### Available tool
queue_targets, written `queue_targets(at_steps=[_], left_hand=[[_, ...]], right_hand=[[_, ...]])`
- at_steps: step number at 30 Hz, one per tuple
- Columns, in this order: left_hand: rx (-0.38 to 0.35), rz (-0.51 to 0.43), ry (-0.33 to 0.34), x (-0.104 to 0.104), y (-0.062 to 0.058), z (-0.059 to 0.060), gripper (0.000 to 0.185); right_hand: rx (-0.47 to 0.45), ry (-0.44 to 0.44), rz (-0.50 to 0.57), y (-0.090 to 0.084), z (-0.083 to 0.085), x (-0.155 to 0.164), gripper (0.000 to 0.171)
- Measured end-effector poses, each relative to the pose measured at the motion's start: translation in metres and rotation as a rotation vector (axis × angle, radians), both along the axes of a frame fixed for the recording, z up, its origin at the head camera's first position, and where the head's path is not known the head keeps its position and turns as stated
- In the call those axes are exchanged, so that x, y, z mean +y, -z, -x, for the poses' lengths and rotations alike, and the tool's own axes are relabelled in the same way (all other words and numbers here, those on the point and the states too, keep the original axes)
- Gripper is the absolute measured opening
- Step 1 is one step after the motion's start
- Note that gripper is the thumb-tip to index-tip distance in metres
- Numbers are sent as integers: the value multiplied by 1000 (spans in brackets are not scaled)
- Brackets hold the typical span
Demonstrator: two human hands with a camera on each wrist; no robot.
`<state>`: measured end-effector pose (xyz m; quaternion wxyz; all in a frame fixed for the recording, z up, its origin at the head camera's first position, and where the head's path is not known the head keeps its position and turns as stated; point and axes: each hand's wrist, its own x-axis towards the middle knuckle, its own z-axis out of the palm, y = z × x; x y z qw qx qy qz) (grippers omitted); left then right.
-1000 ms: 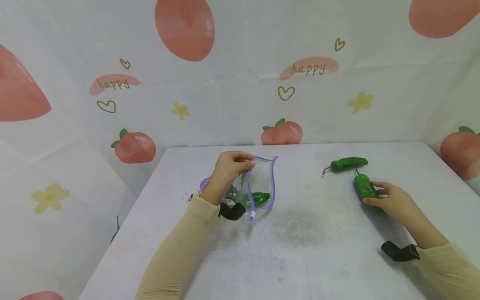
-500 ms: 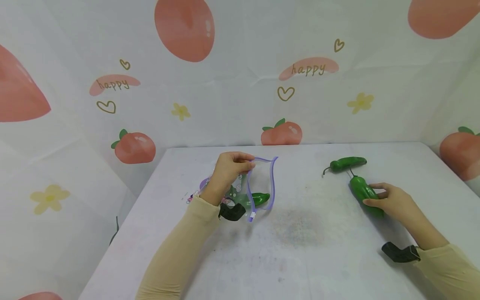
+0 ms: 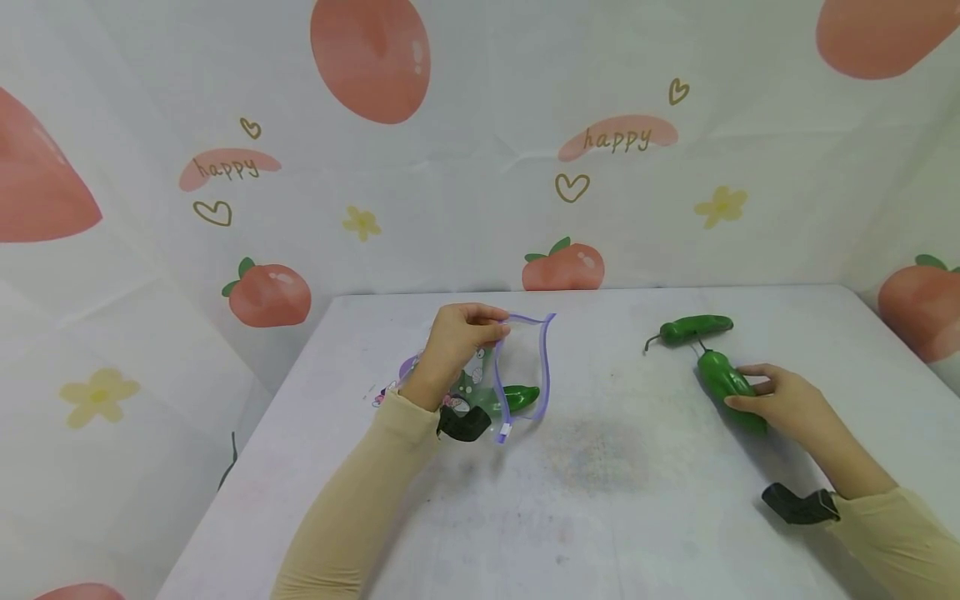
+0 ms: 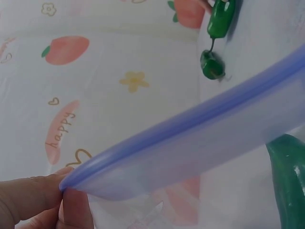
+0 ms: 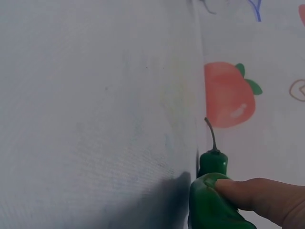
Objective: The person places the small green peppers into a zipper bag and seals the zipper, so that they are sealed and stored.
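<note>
My left hand (image 3: pixel 457 342) pinches the purple-rimmed top edge of a clear zip bag (image 3: pixel 525 367) and holds its mouth wide above the table. A green pepper (image 3: pixel 517 396) lies inside the bag. In the left wrist view my fingertips (image 4: pixel 43 195) pinch the bag's purple rim (image 4: pixel 190 138), and that pepper (image 4: pixel 290 176) shows at the right edge. My right hand (image 3: pixel 780 404) grips a second green pepper (image 3: pixel 723 387) at the table's right; the right wrist view shows a fingertip (image 5: pixel 257 195) lying across this pepper (image 5: pixel 209 191). A third green pepper (image 3: pixel 693 327) lies just behind it.
The white table (image 3: pixel 600 500) has a smudged grey patch in the middle. A backdrop cloth printed with peaches and "happy" hangs behind and around it. A black wrist strap (image 3: pixel 461 423) sits on the left sleeve and another black strap (image 3: pixel 798 504) on the right.
My right hand has shifted the pepper it grips a little to the left and tilted it. The left hand and the bag have stayed still.
</note>
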<state>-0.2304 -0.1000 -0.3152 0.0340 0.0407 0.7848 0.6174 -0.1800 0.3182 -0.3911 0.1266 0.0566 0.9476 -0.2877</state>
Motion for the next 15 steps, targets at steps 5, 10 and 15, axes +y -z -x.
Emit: queue_targets(at_steps=[5, 10, 15], left_hand=[[-6, 2, -9, 0, 0, 0, 20], [-12, 4, -10, 0, -1, 0, 20], [-19, 6, -12, 0, 0, 0, 20]], right_hand=[[-7, 2, 6, -2, 0, -1, 82], [0, -2, 10, -3, 0, -2, 81], [35, -22, 4, -3, 0, -3, 80]])
